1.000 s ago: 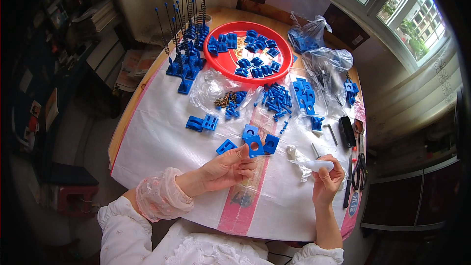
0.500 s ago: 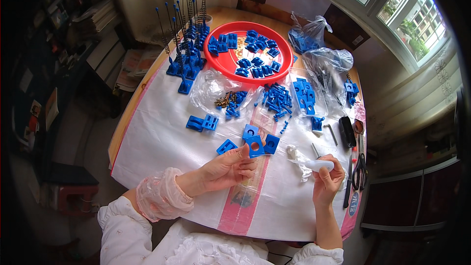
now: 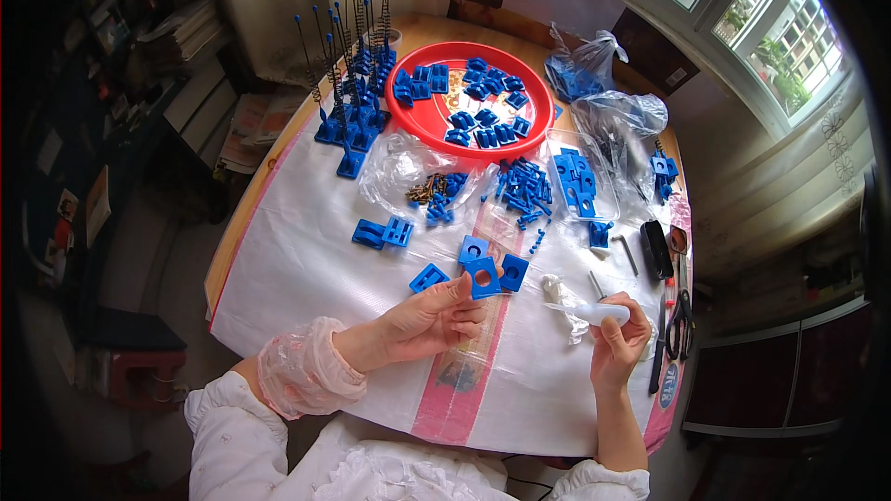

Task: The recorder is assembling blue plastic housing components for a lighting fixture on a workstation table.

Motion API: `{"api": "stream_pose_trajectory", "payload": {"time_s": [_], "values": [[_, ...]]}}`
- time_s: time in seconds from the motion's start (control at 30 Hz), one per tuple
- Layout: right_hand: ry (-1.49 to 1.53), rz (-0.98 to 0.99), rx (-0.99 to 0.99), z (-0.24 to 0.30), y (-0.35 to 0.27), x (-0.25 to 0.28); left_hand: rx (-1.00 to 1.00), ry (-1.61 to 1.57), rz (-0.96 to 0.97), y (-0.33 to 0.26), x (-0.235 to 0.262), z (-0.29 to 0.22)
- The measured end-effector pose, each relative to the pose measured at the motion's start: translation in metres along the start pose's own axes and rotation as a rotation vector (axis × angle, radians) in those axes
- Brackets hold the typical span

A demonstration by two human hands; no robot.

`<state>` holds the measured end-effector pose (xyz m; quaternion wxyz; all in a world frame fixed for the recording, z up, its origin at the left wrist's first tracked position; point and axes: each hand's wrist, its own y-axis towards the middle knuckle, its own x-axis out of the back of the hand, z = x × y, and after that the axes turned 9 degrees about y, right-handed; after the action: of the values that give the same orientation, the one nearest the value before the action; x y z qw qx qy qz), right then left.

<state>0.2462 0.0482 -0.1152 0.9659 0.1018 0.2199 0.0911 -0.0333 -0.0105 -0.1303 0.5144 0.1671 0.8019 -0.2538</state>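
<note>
My left hand (image 3: 436,318) is closed, pinching a square blue plastic plate with a round hole (image 3: 484,279) between thumb and fingers, raised above the table. Just behind it lie two more blue plates, one with a hole (image 3: 473,249) and one to its right (image 3: 513,273). To the left rests a slotted blue piece (image 3: 429,277). In my right hand (image 3: 620,341), also closed, is a white squeeze tube (image 3: 605,314), its narrow tip pointing left toward the plate. The tube and the plate are apart. A crumpled white tissue (image 3: 563,304) lies behind the tip.
A red round tray (image 3: 402,121) holds blue assembled pieces. Blue bases with springs and rods (image 3: 345,125) stand back left. Small blue pins (image 3: 526,187) and brass screws (image 3: 429,191) are heaped mid-table. At right lie scissors (image 3: 682,325), a hex key (image 3: 629,255) and a black case (image 3: 657,250).
</note>
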Motion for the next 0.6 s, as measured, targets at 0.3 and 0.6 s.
{"api": "stream_pose_trajectory", "payload": {"time_s": [0.3, 0.6], "values": [[0.005, 0.003, 0.007, 0.0004, 0.0002, -0.0011, -0.010, -0.003, 0.043, 0.0015, 0.0037, 0.0014], [-0.002, -0.006, 0.003, -0.0003, -0.0002, 0.0022, -0.004, 0.005, 0.016, 0.0003, -0.0006, 0.0004]]}}
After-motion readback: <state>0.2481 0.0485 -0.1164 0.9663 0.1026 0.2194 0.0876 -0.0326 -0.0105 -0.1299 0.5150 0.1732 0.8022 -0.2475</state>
